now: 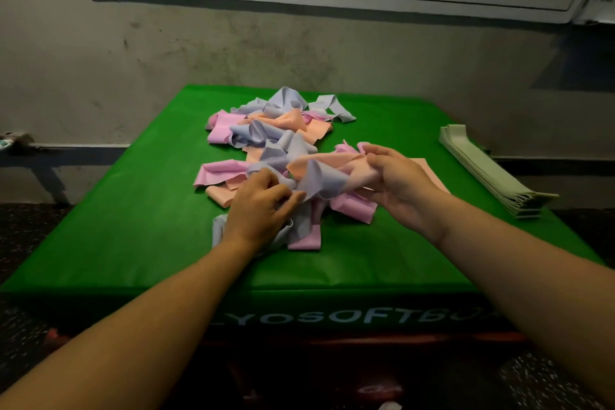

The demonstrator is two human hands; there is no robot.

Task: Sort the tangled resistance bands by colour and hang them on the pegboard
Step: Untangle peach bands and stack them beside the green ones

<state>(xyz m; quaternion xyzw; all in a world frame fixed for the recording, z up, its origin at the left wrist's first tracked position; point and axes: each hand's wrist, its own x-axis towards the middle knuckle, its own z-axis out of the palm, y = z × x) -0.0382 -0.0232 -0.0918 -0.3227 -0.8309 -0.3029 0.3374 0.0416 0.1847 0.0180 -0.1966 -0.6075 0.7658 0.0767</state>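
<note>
Your left hand (258, 206) pinched a lilac band (319, 181) at the near end of the tangled bands (266, 133) on the green box (116, 210); your right hand (396, 181) gripped peach and pink bands just beside it.

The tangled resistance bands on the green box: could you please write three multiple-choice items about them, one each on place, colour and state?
1. Where does the neat stack of pale green bands lie?
A. At the right edge of the green box
B. On the floor at the left
C. Under the tangle

2. Which colours make up the tangled pile?
A. Red, black, yellow
B. Pink, peach, lavender
C. White only

3. What is the left hand doing?
A. Hanging idle
B. Lying flat on the bare green cover
C. Gripping a lavender band

Answers: 1 A, the stack sits at the box's right edge; 2 B, only those three shades show; 3 C, its fingers curl round the band, while the right hand holds a peach one.
</note>
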